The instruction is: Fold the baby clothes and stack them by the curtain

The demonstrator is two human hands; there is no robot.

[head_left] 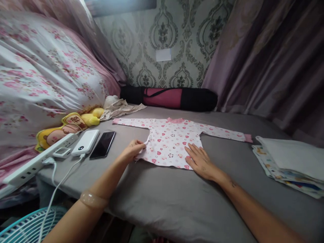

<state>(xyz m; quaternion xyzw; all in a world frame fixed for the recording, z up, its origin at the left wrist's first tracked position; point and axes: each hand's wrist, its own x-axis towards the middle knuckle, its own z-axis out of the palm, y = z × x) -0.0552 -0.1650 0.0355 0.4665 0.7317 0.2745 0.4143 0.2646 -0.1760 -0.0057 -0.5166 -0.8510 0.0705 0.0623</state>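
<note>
A small white long-sleeved shirt (172, 141) with pink hearts, a pink collar and pink cuffs lies spread flat on the grey sheet (162, 192), sleeves stretched out to both sides. My left hand (135, 149) pinches the shirt's left edge near the lower corner, lifting the cloth slightly. Resting flat on the lower right part of the shirt is my right hand (201, 162), its fingers spread and nothing gripped.
To the left are a black phone (103, 145), a white power bank (86, 142), a power strip (37, 162) and yellow plush toys (73, 123). Folded cloths (291, 162) lie right; a black and red bag (167, 98) lies along the wall. A fan (27, 226) stands lower left.
</note>
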